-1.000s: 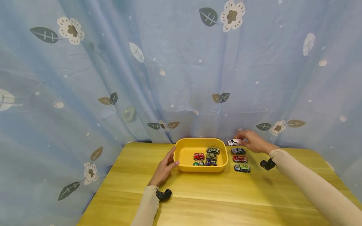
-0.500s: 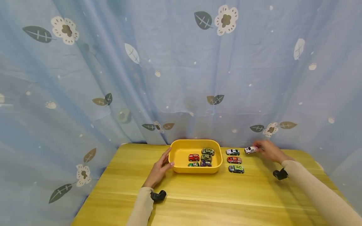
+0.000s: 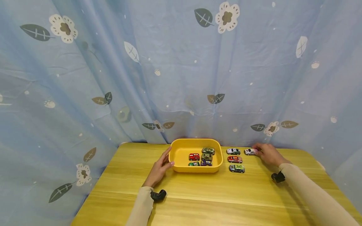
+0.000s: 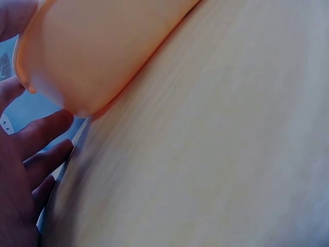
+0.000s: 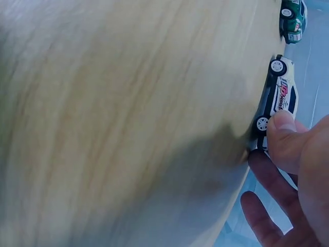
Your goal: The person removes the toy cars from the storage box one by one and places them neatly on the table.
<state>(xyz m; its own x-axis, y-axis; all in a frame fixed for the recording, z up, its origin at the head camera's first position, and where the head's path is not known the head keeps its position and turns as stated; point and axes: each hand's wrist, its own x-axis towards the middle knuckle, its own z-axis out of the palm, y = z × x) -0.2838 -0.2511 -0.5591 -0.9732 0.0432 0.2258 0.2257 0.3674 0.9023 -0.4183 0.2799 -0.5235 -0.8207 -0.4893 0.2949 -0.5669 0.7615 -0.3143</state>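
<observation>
A white toy car (image 3: 249, 152) with a dark lower body and side lettering sits wheels-down, its 3 o'clock end pinched by the right hand (image 3: 269, 154). Toward 9 o'clock, apart from it, a yellow bin (image 3: 195, 169) stands upright, round-cornered and open-topped, holding five smaller cars (image 3: 207, 157).

The head view is bright and even, with a pale sheen on the near table (image 3: 209, 207) and soft shadow beside the right sleeve (image 3: 314, 191). Both wrist views are dimmer and bluish, the left blurry, the right darkened by shadow near the right hand (image 5: 313, 175)
</observation>
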